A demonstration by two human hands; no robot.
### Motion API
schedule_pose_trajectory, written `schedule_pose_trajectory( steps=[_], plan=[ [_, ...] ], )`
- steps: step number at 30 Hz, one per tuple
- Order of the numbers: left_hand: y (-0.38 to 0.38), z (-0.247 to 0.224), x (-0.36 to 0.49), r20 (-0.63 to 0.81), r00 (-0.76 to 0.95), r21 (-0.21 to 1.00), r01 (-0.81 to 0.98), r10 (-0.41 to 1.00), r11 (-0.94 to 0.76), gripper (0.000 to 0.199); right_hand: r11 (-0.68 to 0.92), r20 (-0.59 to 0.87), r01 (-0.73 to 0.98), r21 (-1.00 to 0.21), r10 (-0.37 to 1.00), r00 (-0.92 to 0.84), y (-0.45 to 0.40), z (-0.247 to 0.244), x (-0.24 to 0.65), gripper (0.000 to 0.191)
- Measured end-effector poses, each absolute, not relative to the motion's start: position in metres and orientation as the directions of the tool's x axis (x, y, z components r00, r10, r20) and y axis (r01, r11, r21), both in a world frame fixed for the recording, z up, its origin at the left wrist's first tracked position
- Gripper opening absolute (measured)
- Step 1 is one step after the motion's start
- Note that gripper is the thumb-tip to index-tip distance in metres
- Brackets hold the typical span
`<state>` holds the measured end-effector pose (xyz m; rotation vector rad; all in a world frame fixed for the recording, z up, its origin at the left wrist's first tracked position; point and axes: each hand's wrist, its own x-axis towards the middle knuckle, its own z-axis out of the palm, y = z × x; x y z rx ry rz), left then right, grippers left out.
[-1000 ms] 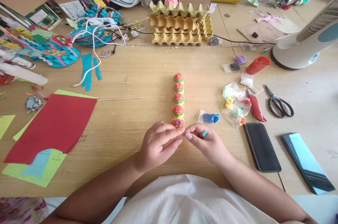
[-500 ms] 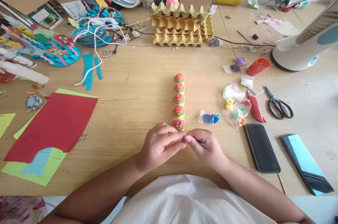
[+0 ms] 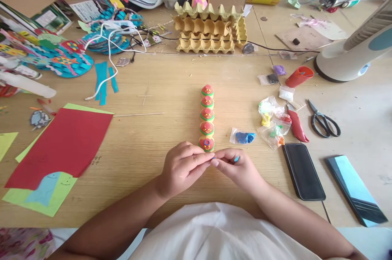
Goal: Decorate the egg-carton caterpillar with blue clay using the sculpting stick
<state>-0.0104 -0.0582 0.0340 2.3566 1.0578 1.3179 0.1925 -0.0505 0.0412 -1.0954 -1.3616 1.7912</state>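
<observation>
The left hand (image 3: 185, 166) and right hand (image 3: 240, 168) meet at the fingertips near the table's near edge. The left hand's fingers are stretched out together with the thumb close below; whether they grip anything cannot be told. The right hand is partly curled, thumb and forefinger drawn together at the tips, with a small blue piece (image 3: 236, 158) held among its bent fingers. A tiny bluish bit (image 3: 213, 156) shows where the fingertips meet, too small to make out. Just beyond the fingertips, a row of five domes (image 3: 207, 115) runs straight away toward the far side of the wooden table (image 3: 147, 141), each dome red on top with a green band and a yellow face; the nearest also bears a blue ring. To the right of the row lies a packet of blue clay (image 3: 245, 137), and farther right are clear bags of coloured clay (image 3: 272, 125), a red-handled knife (image 3: 297, 126) and black scissors (image 3: 325, 124). Nearer, on the right, lie two phones (image 3: 304, 172). A red cup (image 3: 295, 78) is farther off, before a white appliance (image 3: 339, 60). Left of the row lie a thin stick (image 3: 139, 114) and crossed toothpicks (image 3: 145, 96), then red paper (image 3: 64, 145) over green sheets. Egg cartons (image 3: 206, 43) are stacked at the far side.
</observation>
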Motion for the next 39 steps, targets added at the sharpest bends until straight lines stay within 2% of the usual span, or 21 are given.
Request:
schedule_pose_trajectory(
  steps=[4, 7, 12, 18, 24, 30, 34, 39],
  plan=[
    [-0.057, 0.036, -0.009, 0.608, 0.294, 0.584, 0.462, 0.737, -0.667, 0.030, -0.335, -0.278, -0.097, -0.937, 0.886, -0.372, -0.047, 0.039, 0.195, 0.041],
    [-0.057, 0.037, -0.008, 0.603, 0.272, 0.600, 0.464, 0.750, -0.651, 0.033, -0.373, -0.297, -0.154, -0.915, 0.881, -0.367, -0.048, 0.035, 0.198, 0.045],
    [-0.056, 0.035, -0.008, 0.581, 0.271, 0.616, 0.470, 0.768, -0.632, 0.032, -0.298, -0.255, -0.069, -0.952, 0.898, -0.359, -0.047, 0.035, 0.199, 0.054],
    [-0.057, 0.034, -0.008, 0.578, 0.263, 0.625, 0.466, 0.772, -0.626, 0.033, -0.270, -0.233, -0.048, -0.962, 0.898, -0.372, -0.042, 0.039, 0.198, 0.033],
    [-0.057, 0.035, -0.007, 0.584, 0.259, 0.616, 0.475, 0.769, -0.628, 0.031, -0.268, -0.266, 0.035, -0.963, 0.913, -0.309, -0.044, 0.032, 0.202, 0.050],
    [-0.057, 0.032, -0.008, 0.576, 0.261, 0.628, 0.464, 0.774, -0.624, 0.033, -0.258, -0.250, 0.026, -0.966, 0.899, -0.360, -0.043, 0.034, 0.200, 0.040],
    [-0.057, 0.032, -0.008, 0.582, 0.261, 0.626, 0.461, 0.771, -0.629, 0.034, -0.249, -0.249, 0.045, -0.967, 0.906, -0.343, -0.043, 0.034, 0.200, 0.044],
    [-0.056, 0.034, -0.007, 0.585, 0.262, 0.622, 0.462, 0.768, -0.632, 0.033, -0.234, -0.231, 0.040, -0.971, 0.897, -0.377, -0.044, 0.030, 0.201, 0.041]
  ],
)
